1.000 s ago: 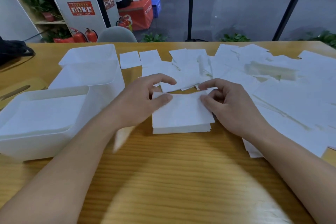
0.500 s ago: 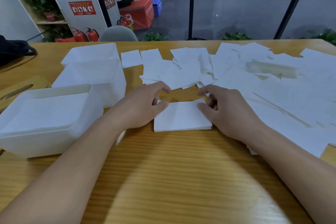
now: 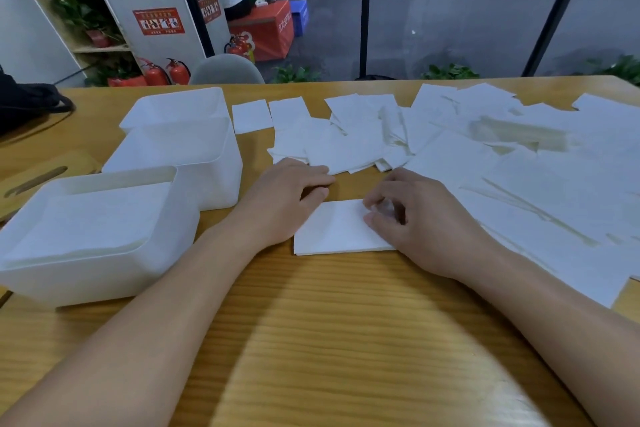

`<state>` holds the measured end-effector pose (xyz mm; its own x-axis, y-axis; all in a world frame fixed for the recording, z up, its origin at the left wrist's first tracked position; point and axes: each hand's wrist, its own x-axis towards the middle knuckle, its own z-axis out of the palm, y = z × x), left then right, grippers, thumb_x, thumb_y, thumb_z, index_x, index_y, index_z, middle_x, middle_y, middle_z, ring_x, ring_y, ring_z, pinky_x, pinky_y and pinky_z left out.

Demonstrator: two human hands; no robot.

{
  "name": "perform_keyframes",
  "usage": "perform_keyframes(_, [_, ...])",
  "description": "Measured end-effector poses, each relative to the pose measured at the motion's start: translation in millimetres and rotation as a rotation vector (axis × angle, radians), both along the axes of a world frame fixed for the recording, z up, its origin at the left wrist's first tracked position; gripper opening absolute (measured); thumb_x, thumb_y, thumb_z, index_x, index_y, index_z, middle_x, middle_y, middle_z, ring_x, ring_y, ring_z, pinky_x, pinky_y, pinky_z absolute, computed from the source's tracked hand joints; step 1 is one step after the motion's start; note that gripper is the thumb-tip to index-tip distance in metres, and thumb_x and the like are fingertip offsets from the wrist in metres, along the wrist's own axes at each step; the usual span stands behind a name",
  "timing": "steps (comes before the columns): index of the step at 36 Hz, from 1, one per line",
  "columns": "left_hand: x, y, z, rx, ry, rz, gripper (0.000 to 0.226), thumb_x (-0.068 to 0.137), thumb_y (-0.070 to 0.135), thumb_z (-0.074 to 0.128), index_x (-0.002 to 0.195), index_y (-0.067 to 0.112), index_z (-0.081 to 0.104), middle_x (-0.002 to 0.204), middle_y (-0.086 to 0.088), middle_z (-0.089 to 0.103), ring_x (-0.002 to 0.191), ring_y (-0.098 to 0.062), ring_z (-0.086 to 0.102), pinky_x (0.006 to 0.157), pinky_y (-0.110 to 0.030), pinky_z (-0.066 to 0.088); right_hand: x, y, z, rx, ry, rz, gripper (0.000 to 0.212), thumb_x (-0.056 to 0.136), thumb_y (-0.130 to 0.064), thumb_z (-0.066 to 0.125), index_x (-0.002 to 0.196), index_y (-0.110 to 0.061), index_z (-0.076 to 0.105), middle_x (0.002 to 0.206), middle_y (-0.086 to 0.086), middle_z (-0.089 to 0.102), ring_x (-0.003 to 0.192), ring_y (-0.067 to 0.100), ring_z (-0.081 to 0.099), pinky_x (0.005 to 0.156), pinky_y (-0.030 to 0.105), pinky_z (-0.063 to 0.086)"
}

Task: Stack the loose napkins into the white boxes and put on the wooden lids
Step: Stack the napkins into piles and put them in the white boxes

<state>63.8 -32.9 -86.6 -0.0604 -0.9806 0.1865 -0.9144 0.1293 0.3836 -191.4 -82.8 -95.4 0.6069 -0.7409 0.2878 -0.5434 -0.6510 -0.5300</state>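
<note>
A small stack of white napkins lies flat on the wooden table, in front of me. My left hand rests on the stack's left edge, its thumb and curled fingers at the far left corner. My right hand pinches the stack's right edge between thumb and curled fingers. The nearest white box at the left holds a layer of napkins. Two more white boxes stand behind it. Loose napkins cover the far and right part of the table.
A wooden lid with a slot lies at the left edge, behind the nearest box. A black bag sits at the far left corner. A grey chair back stands beyond the table's far edge.
The stack, held slightly raised a second ago, now lies flat on the table, a little nearer to me. Both hands stayed on its edges and the right fingers curled in tighter.
</note>
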Motion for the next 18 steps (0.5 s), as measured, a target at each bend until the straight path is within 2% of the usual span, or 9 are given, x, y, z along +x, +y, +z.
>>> perform_keyframes(3, [1, -1, 0, -0.018, -0.026, 0.011, 0.023, 0.112, 0.024, 0.054, 0.101, 0.015, 0.072, 0.091, 0.007, 0.07, 0.107, -0.011, 0.052, 0.091, -0.037, 0.047, -2, -1, 0, 0.02, -0.007, 0.002, 0.008, 0.097, -0.04, 0.074, 0.104, -0.037, 0.075, 0.104, -0.022, 0.059, 0.083, 0.004, 0.06, 0.068, 0.022, 0.046])
perform_keyframes(6, [3, -2, 3, -0.047, -0.074, 0.027, 0.032, 0.109, 0.019, 0.056, 0.076, 0.019, 0.055, 0.07, 0.006, 0.056, 0.084, -0.006, 0.05, 0.071, -0.038, 0.043, -4, -2, 1, 0.037, -0.01, 0.007, 0.009, 0.097, -0.041, 0.074, 0.105, -0.037, 0.075, 0.104, -0.022, 0.059, 0.083, 0.005, 0.06, 0.069, 0.024, 0.05])
perform_keyframes(8, [4, 0, 4, -0.064, -0.078, 0.039, 0.03, 0.108, 0.018, 0.059, 0.079, 0.021, 0.064, 0.076, 0.009, 0.065, 0.081, -0.006, 0.054, 0.073, -0.038, 0.048, -4, -2, 0, 0.045, -0.022, 0.005, 0.01, 0.097, -0.041, 0.075, 0.106, -0.037, 0.076, 0.102, -0.02, 0.06, 0.083, 0.006, 0.061, 0.071, 0.026, 0.052])
perform_keyframes(10, [5, 3, 6, -0.091, -0.027, 0.066, 0.019, 0.107, 0.018, 0.065, 0.098, 0.026, 0.08, 0.098, 0.015, 0.077, 0.09, -0.002, 0.061, 0.082, -0.03, 0.053, -4, -3, 0, 0.048, -0.046, 0.005, 0.011, 0.097, -0.039, 0.075, 0.107, -0.036, 0.076, 0.101, -0.019, 0.062, 0.084, 0.007, 0.062, 0.074, 0.028, 0.053])
perform_keyframes(11, [4, 4, 7, -0.103, -0.004, 0.087, 0.017, 0.106, 0.018, 0.067, 0.106, 0.027, 0.082, 0.103, 0.016, 0.077, 0.093, -0.001, 0.063, 0.083, -0.025, 0.054, -4, -3, 0, 0.05, -0.059, 0.005, 0.011, 0.097, -0.038, 0.076, 0.107, -0.035, 0.076, 0.101, -0.019, 0.063, 0.084, 0.007, 0.063, 0.075, 0.028, 0.053])
perform_keyframes(13, [5, 7, 9, -0.103, 0.003, 0.106, 0.018, 0.102, 0.016, 0.069, 0.103, 0.029, 0.081, 0.096, 0.018, 0.075, 0.089, -0.001, 0.066, 0.078, -0.024, 0.056, -5, -4, 0, 0.056, -0.076, 0.003, 0.011, 0.097, -0.037, 0.076, 0.107, -0.035, 0.076, 0.101, -0.017, 0.064, 0.084, 0.007, 0.064, 0.076, 0.029, 0.053])
perform_keyframes(15, [6, 10, 11, -0.093, 0.003, 0.098, 0.019, 0.095, 0.013, 0.069, 0.094, 0.031, 0.076, 0.087, 0.017, 0.072, 0.086, -0.002, 0.066, 0.074, -0.03, 0.058, -6, -4, 0, 0.064, -0.086, 0.002, 0.01, 0.097, -0.037, 0.076, 0.107, -0.034, 0.076, 0.1, -0.017, 0.065, 0.084, 0.008, 0.064, 0.076, 0.03, 0.054])
perform_keyframes(18, [5, 14, 15, -0.077, 0.005, 0.097, 0.015, 0.091, 0.021, 0.067, 0.087, 0.035, 0.065, 0.082, 0.015, 0.066, 0.087, -0.005, 0.06, 0.071, -0.036, 0.054, -6, -5, -1, 0.073, -0.093, 0.004, 0.01, 0.097, -0.037, 0.077, 0.106, -0.034, 0.076, 0.099, -0.017, 0.064, 0.083, 0.009, 0.064, 0.075, 0.03, 0.054])
